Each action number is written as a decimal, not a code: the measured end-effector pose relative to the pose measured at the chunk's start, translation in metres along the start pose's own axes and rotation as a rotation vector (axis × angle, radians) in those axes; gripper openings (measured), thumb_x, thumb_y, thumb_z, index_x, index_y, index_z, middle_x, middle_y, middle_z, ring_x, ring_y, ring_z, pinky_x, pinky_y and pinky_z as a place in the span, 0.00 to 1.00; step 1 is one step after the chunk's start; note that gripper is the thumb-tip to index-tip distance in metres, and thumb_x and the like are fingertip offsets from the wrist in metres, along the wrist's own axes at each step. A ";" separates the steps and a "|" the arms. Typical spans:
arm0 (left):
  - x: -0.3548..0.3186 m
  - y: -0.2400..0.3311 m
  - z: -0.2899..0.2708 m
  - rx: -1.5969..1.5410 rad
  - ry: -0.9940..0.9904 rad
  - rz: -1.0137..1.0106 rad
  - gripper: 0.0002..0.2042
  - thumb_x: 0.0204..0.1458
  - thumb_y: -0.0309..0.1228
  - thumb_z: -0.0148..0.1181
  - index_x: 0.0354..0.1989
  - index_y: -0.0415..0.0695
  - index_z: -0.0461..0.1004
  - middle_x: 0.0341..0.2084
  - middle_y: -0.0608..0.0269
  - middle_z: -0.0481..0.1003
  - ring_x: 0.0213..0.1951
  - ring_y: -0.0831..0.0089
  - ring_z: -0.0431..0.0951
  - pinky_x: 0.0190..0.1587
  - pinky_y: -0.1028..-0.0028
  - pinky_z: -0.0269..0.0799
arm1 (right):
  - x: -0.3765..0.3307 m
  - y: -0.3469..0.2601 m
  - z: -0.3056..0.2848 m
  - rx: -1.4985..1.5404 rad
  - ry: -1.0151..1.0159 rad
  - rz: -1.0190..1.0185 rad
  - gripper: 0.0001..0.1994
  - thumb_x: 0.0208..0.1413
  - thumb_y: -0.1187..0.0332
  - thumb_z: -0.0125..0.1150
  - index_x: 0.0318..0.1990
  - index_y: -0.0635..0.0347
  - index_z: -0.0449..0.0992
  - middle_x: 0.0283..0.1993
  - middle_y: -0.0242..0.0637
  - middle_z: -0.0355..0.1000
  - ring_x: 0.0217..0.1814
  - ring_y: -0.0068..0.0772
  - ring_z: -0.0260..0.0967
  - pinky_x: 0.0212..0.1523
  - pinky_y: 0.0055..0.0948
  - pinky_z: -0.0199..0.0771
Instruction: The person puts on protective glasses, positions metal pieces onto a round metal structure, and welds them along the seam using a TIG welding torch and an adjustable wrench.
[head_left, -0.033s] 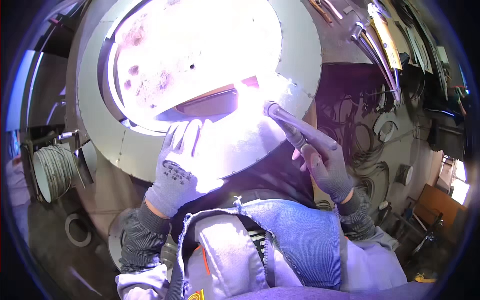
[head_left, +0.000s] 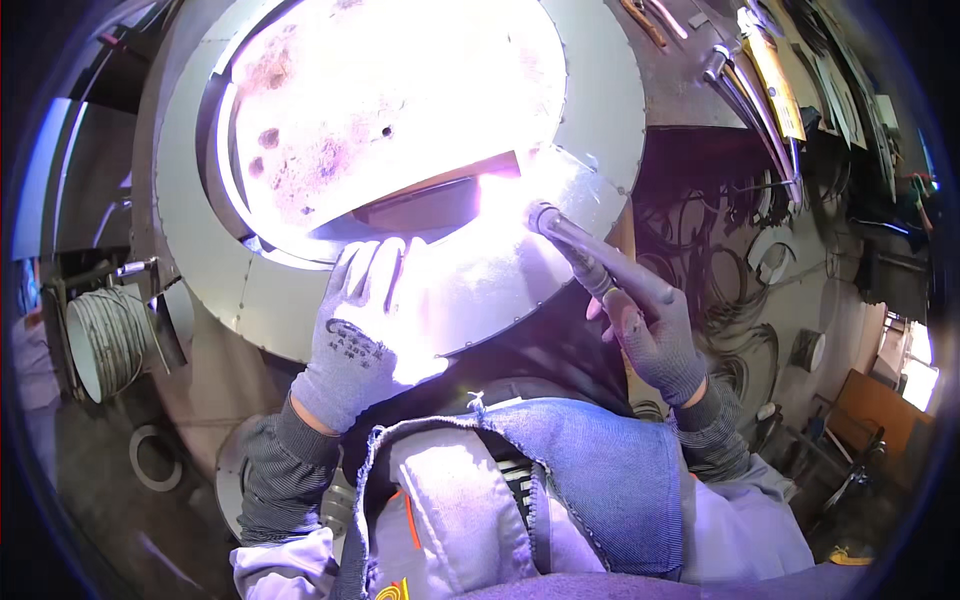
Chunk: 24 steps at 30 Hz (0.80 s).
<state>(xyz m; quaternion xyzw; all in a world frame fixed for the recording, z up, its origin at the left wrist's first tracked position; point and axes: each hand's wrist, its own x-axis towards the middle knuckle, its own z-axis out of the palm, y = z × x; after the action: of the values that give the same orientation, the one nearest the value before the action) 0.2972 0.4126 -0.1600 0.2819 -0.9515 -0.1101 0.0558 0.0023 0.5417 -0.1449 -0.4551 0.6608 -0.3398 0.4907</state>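
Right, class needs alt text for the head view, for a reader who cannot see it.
A gloved right hand holds a welding torch to a round metal disc, with a bright glare at its tip. The gloved left hand rests flat on the disc's lower edge.

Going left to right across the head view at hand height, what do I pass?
Coil of wire → left hand in a grey glove, flat on the metal ring → welding torch → right hand gripping it.
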 end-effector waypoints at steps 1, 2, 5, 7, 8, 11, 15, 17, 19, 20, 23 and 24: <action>-0.001 -0.001 0.001 0.002 -0.008 0.001 0.49 0.35 0.52 0.72 0.63 0.29 0.63 0.55 0.38 0.67 0.60 0.44 0.66 0.66 0.48 0.57 | 0.001 0.008 0.000 -0.066 0.023 -0.094 0.32 0.64 0.48 0.51 0.64 0.67 0.68 0.57 0.51 0.75 0.55 0.40 0.78 0.54 0.32 0.75; -0.003 -0.001 0.001 0.005 -0.016 0.002 0.50 0.35 0.52 0.73 0.63 0.29 0.63 0.56 0.38 0.66 0.60 0.44 0.66 0.66 0.48 0.57 | 0.001 0.007 0.000 -0.067 0.020 -0.094 0.32 0.64 0.48 0.51 0.64 0.67 0.68 0.57 0.51 0.75 0.55 0.40 0.78 0.54 0.32 0.75; -0.003 -0.001 0.000 -0.068 0.004 -0.029 0.50 0.33 0.52 0.74 0.63 0.30 0.62 0.54 0.40 0.66 0.57 0.45 0.67 0.65 0.49 0.59 | 0.001 0.005 0.001 -0.110 0.030 -0.112 0.32 0.64 0.48 0.52 0.64 0.67 0.68 0.57 0.51 0.75 0.54 0.38 0.78 0.54 0.33 0.75; 0.004 0.001 -0.002 -0.091 0.022 -0.020 0.50 0.33 0.52 0.74 0.63 0.30 0.62 0.52 0.41 0.66 0.56 0.45 0.67 0.64 0.49 0.60 | -0.001 0.006 0.003 -0.056 0.023 -0.074 0.31 0.64 0.48 0.52 0.64 0.67 0.68 0.57 0.52 0.75 0.54 0.40 0.78 0.55 0.34 0.75; 0.005 0.001 -0.002 -0.113 0.039 -0.011 0.50 0.33 0.52 0.74 0.63 0.30 0.63 0.51 0.41 0.66 0.54 0.46 0.67 0.62 0.50 0.61 | 0.000 0.006 0.003 -0.057 0.023 -0.071 0.31 0.64 0.48 0.52 0.64 0.67 0.68 0.57 0.52 0.75 0.54 0.40 0.78 0.55 0.34 0.75; 0.004 0.002 -0.001 -0.144 0.030 -0.038 0.51 0.30 0.52 0.76 0.63 0.32 0.62 0.54 0.41 0.66 0.56 0.42 0.67 0.63 0.47 0.60 | 0.002 -0.004 0.008 -0.091 -0.023 -0.175 0.30 0.63 0.50 0.52 0.63 0.66 0.69 0.52 0.53 0.77 0.51 0.47 0.79 0.53 0.35 0.75; -0.009 -0.009 0.010 -0.103 0.081 0.056 0.47 0.36 0.49 0.70 0.62 0.29 0.62 0.63 0.39 0.62 0.63 0.41 0.61 0.67 0.44 0.55 | 0.004 -0.004 0.014 -0.193 -0.067 -0.157 0.25 0.60 0.76 0.52 0.66 0.65 0.66 0.36 0.33 0.76 0.33 0.16 0.71 0.37 0.19 0.75; -0.008 -0.010 0.011 -0.124 0.085 0.036 0.47 0.37 0.49 0.70 0.63 0.29 0.61 0.63 0.39 0.62 0.63 0.41 0.61 0.67 0.44 0.55 | 0.005 -0.006 0.016 -0.206 -0.062 -0.163 0.24 0.60 0.76 0.53 0.66 0.65 0.67 0.37 0.34 0.76 0.34 0.16 0.71 0.39 0.19 0.75; 0.000 -0.011 0.007 -0.061 0.095 0.067 0.48 0.36 0.51 0.70 0.63 0.29 0.61 0.60 0.39 0.64 0.61 0.43 0.63 0.66 0.46 0.57 | 0.006 -0.008 0.020 -0.203 0.019 -0.206 0.24 0.60 0.63 0.56 0.62 0.63 0.71 0.46 0.49 0.77 0.44 0.37 0.78 0.48 0.29 0.74; 0.007 -0.004 -0.001 -0.118 0.010 -0.015 0.50 0.35 0.54 0.71 0.62 0.30 0.62 0.55 0.41 0.65 0.57 0.45 0.65 0.64 0.48 0.59 | 0.003 -0.012 0.014 -0.075 -0.044 -0.028 0.25 0.57 0.68 0.60 0.62 0.64 0.70 0.47 0.46 0.77 0.45 0.30 0.76 0.49 0.28 0.73; 0.007 -0.005 0.000 -0.067 0.055 0.010 0.52 0.33 0.57 0.71 0.63 0.30 0.62 0.52 0.44 0.65 0.54 0.47 0.66 0.62 0.50 0.60 | 0.000 -0.017 0.009 0.013 0.009 -0.088 0.24 0.57 0.67 0.61 0.61 0.65 0.70 0.47 0.40 0.77 0.47 0.27 0.75 0.50 0.26 0.73; 0.006 -0.005 0.001 -0.062 0.063 0.013 0.53 0.32 0.58 0.71 0.63 0.30 0.61 0.52 0.44 0.65 0.54 0.47 0.66 0.63 0.50 0.59 | -0.003 -0.012 0.006 -0.022 0.046 -0.054 0.23 0.57 0.67 0.61 0.59 0.66 0.71 0.47 0.38 0.77 0.45 0.26 0.75 0.48 0.25 0.73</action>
<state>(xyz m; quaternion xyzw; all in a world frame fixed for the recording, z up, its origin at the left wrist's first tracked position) 0.2951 0.4055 -0.1620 0.2772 -0.9472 -0.1302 0.0951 0.0119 0.5399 -0.1349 -0.4703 0.6630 -0.3560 0.4609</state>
